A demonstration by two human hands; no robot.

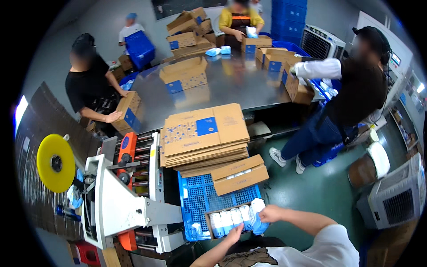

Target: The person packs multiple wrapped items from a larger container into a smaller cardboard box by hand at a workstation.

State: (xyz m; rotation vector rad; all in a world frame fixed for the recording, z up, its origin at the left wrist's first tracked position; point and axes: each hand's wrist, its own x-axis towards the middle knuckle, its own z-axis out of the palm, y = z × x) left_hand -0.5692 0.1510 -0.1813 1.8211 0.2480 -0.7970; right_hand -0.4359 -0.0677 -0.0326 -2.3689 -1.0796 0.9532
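An open cardboard box (pixel 209 222) holds a row of white-and-blue soft packs (pixel 226 220), standing side by side. At its right end, my right hand (pixel 269 214) is closed on the upper part of a blue-and-white pack (pixel 256 218), which looks tilted. My left hand (pixel 234 234) is at the near side of the box, against the packs; its fingers are mostly hidden, so its grip is unclear. The box rests on a blue plastic crate (pixel 194 196). Behind it lies another carton (pixel 240 174) with a gap along its top and white contents showing.
Flattened cartons (pixel 182 138) are stacked beyond the crate. A carton-sealing machine (pixel 124 200) with a yellow tape roll (pixel 55 163) stands left. Several people work with boxes around the metal table (pixel 235 89). An air cooler (pixel 396 200) stands at right.
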